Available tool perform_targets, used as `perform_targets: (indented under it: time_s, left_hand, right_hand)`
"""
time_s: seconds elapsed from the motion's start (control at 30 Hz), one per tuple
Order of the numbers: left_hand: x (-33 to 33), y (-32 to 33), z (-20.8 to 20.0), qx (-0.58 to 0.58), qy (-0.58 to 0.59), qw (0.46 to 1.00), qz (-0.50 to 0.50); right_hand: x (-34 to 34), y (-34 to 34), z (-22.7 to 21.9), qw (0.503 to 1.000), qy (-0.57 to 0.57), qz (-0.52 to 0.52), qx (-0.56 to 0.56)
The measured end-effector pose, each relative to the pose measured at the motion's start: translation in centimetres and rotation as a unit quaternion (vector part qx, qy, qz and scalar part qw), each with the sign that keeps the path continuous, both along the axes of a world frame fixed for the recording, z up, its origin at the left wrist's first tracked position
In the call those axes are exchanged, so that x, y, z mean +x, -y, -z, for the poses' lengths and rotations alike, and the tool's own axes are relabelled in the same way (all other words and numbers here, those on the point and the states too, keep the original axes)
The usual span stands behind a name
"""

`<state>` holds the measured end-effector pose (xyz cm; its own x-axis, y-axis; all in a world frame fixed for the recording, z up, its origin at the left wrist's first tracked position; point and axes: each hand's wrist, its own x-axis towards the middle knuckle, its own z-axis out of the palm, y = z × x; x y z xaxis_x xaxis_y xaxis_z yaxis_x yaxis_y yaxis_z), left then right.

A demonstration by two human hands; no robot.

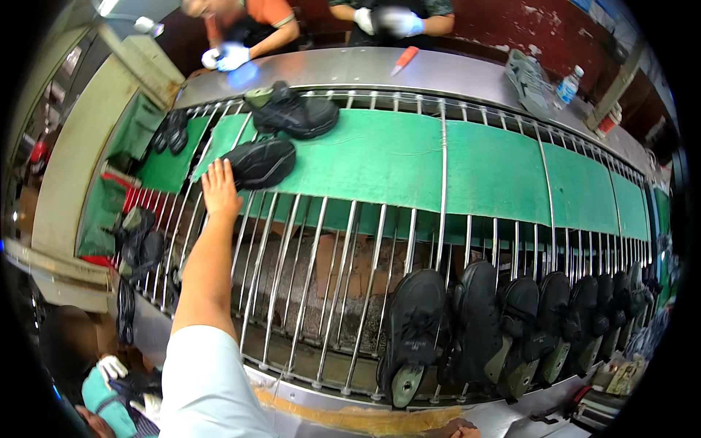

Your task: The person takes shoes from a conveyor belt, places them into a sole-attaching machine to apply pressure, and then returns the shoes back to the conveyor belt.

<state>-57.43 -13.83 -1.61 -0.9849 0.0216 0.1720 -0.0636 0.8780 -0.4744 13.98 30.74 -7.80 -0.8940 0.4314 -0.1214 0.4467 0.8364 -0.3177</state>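
My left arm, in a pale sleeve, reaches forward over the metal bars. My left hand [221, 190] lies against the left end of a black shoe [263, 162], its fingers stretched out and not wrapped round it. That shoe rests on a green mat [380, 157] laid over the rollers. Just beyond it stands another black shoe [303, 117], with a green piece showing at its opening. At the lower edge a small bit of my right hand [464, 431] shows; its fingers are too hidden to read.
Several black shoes [416, 314] on green lasts line the near right side of the roller rack. More black shoes [139, 248] sit at the left. On the far metal counter [314, 67] are an orange-handled tool [405, 58], grey shoes [527, 80] and a bottle [568, 87]. Two gloved people work behind it; another person sits lower left.
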Motion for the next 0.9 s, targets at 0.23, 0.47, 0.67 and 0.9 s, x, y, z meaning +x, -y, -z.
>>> perform_targets:
  time_s: [0.23, 0.47, 0.67, 0.9]
  left_hand:
    - [-3.4, 3.3, 4.5, 0.011, -0.073, 0.993, 0.092]
    - [1.7, -3.7, -1.7, 0.034, -0.014, 0.997, 0.062]
    - [10.1, -4.6, -8.9, 0.300, 0.086, 0.950, 0.010]
    - [35.1, 6.6, -0.1, 0.882, 0.078, 0.455, -0.093]
  right_hand:
    - [-2.0, 0.0, -2.3, 0.995, -0.063, -0.065, 0.049]
    - [-2.6, -0.4, -2.4, 0.994, -0.106, -0.040, -0.010]
    - [-2.7, 0.1, -2.8, 0.988, -0.143, -0.009, -0.058]
    - [-2.1, -0.3, -2.8, 0.977, -0.211, -0.004, -0.021]
